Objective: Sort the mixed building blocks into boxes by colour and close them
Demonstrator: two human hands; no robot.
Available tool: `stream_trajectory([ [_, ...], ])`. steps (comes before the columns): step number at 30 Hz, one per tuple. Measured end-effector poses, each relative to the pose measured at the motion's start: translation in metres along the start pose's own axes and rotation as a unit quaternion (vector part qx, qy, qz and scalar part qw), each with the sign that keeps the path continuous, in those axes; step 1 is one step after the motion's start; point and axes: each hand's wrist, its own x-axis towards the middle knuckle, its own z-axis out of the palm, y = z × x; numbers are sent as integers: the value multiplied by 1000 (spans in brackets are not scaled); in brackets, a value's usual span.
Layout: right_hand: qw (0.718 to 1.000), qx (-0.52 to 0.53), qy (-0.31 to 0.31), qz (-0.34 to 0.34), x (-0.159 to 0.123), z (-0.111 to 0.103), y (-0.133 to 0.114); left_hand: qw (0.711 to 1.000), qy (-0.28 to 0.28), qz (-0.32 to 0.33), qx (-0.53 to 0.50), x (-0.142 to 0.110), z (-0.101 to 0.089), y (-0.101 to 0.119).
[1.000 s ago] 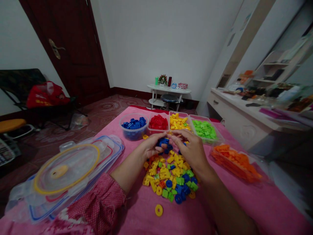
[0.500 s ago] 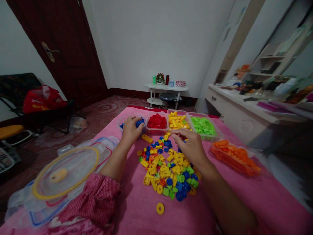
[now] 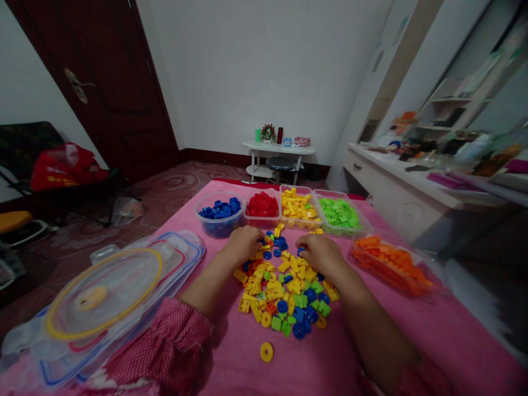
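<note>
A heap of mixed plastic pieces (image 3: 284, 286), yellow, blue, green and red, lies on the pink cloth (image 3: 231, 357). My left hand (image 3: 243, 245) rests on the heap's far left edge, fingers curled down onto the pieces. My right hand (image 3: 319, 253) is on the far right edge, fingers bent and pinching among blue pieces. What either hand holds is hidden. Behind the heap stands a row of tubs: blue pieces (image 3: 218, 212), red pieces (image 3: 262, 206), yellow pieces (image 3: 299, 206), green pieces (image 3: 338, 213).
An orange-filled tub (image 3: 390, 264) lies at the right. A stack of clear lids (image 3: 103, 297) lies at the left. One yellow ring (image 3: 267, 352) sits alone in front of the heap. A desk (image 3: 404, 187) stands at the right, and a small white table (image 3: 278, 149) at the back.
My left hand came back from the blue tub to the heap's left edge. My right hand dropped lower onto the pieces.
</note>
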Motion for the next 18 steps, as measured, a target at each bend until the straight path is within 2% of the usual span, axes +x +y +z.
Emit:
stream_trajectory([
  [3,1000,-11,-1,5,-2,-2,-6,1000,-8,-6,1,-1,3,-1],
  [6,999,10,49,-2,-2,-3,-16,1000,-6,-13,-19,-1,2,-1],
  [9,994,37,88,-44,1,-1,-27,997,14,-26,-72,1,0,-2],
  [12,995,40,56,-75,6,6,-33,983,36,-41,-173,4,-1,-2],
  [15,997,34,19,-71,10,15,-30,944,22,-75,-321,7,-1,-1],
  [16,997,32,17,-66,11,18,-29,919,8,-91,-383,7,-2,-1],
  [18,998,31,23,-58,11,22,-24,848,-30,-135,-512,8,-3,0],
])
